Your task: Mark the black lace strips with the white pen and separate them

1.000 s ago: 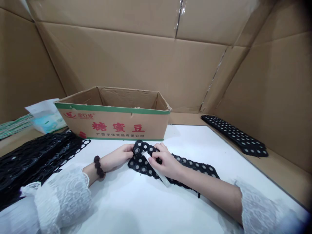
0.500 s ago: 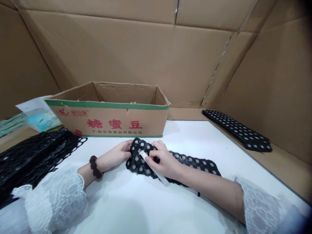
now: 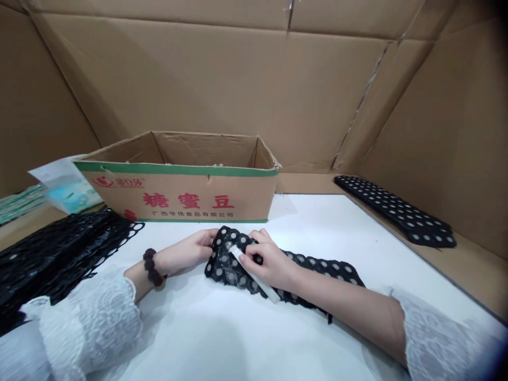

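Observation:
A long black strip (image 3: 232, 263) covered in rows of round grey discs lies on the white tabletop. My left hand (image 3: 200, 247) is closed on the strip's left end, thumb in front and fingers partly hidden behind the edge. In my right hand (image 3: 266, 259) is a narrow white flat stick (image 3: 256, 280), held at a slant with its upper tip touching the strip among the discs. My right forearm crosses over the strip's right part and hides some of it.
A cardboard box (image 3: 190, 182) with a green rim and red lettering stands behind my hands. Black openwork sheets (image 3: 51, 259) lie at left, near a white-and-teal packet (image 3: 69, 188). More dotted black strips (image 3: 391, 211) are stacked at right. Cardboard walls (image 3: 222, 84) enclose the table.
The view has shifted slightly. Both hands keep their hold, and the white stick stays against nearly the same spot on the strip.

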Action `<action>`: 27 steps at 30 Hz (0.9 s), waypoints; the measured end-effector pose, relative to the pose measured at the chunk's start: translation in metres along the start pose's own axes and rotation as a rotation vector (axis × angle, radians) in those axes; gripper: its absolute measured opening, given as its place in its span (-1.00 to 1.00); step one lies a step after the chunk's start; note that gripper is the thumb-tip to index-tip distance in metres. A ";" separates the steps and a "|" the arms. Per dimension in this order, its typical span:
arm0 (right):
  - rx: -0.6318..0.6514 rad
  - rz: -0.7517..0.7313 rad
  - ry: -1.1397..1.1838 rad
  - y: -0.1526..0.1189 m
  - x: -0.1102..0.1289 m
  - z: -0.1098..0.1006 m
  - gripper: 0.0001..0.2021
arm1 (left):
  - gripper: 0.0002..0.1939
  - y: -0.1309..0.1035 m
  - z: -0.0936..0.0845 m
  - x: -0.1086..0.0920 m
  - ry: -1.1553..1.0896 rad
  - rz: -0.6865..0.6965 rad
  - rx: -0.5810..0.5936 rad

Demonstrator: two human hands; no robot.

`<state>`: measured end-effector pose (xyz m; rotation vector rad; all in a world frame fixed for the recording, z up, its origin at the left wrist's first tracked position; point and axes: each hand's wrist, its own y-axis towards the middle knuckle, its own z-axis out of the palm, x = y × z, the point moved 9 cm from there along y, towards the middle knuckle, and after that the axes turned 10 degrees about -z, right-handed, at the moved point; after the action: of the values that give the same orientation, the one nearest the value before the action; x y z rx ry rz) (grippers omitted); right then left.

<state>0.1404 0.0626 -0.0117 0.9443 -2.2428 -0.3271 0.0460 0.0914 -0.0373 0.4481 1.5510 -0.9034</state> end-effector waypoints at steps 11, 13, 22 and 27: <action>-0.052 -0.017 0.038 0.002 0.006 -0.005 -0.71 | -0.88 -0.005 -0.023 -0.001 -0.052 0.038 -0.238; -0.049 -0.024 0.022 0.002 0.007 -0.005 -0.71 | -0.90 -0.006 -0.022 0.000 -0.039 0.028 -0.227; 0.010 -0.036 -0.024 0.003 0.007 0.002 -0.69 | -0.90 -0.005 -0.017 0.000 -0.031 -0.011 -0.202; 0.004 -0.040 -0.028 0.004 0.010 0.000 -0.69 | -0.87 -0.006 -0.018 0.001 -0.074 -0.028 -0.190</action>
<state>0.1332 0.0579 -0.0050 0.9935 -2.2533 -0.3561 0.0297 0.1006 -0.0375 0.2551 1.5606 -0.7768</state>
